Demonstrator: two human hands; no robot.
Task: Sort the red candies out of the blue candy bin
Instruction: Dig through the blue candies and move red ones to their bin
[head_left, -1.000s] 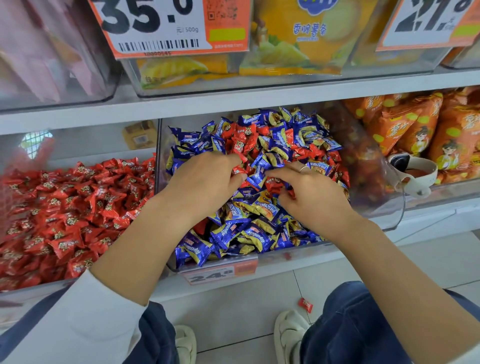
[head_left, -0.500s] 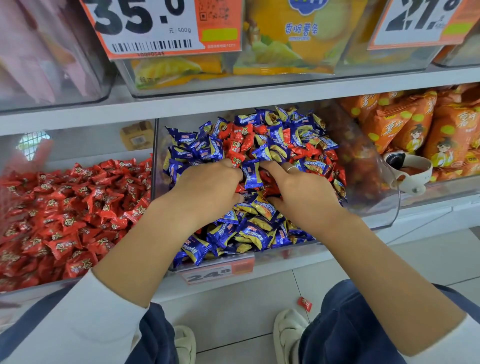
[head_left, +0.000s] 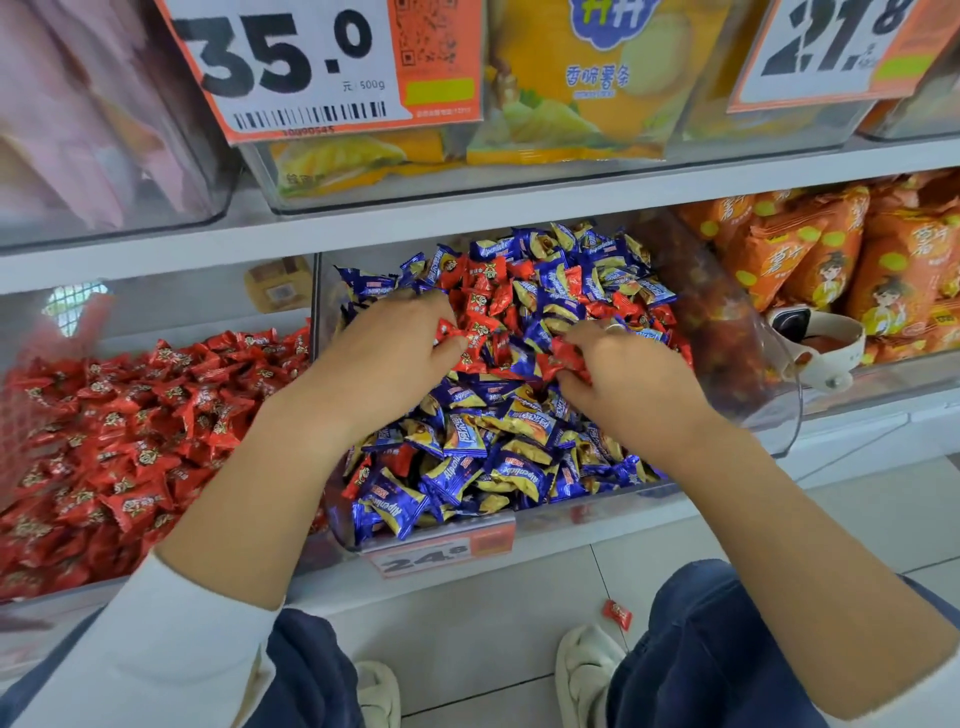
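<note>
The clear blue candy bin (head_left: 524, 525) in the middle of the lower shelf holds blue-and-yellow wrapped candies (head_left: 483, 452) with red candies (head_left: 488, 296) mixed in, mostly toward the back. My left hand (head_left: 387, 353) lies in the pile, fingers curled round red candies at its tips. My right hand (head_left: 628, 379), a ring on one finger, grips red candies near the middle of the pile. To the left, a separate bin is full of red candies (head_left: 130, 426).
One red candy (head_left: 616, 614) lies on the tiled floor between my knees. A white scoop (head_left: 815, 343) rests by orange snack bags (head_left: 841, 260) at right. The bin's clear flap (head_left: 748, 364) hangs open at right. Price tags and yellow packs fill the upper shelf.
Both hands slid deeper toward the back of the blue bin and spread apart, raking up red candies; more red candies now show between them.
</note>
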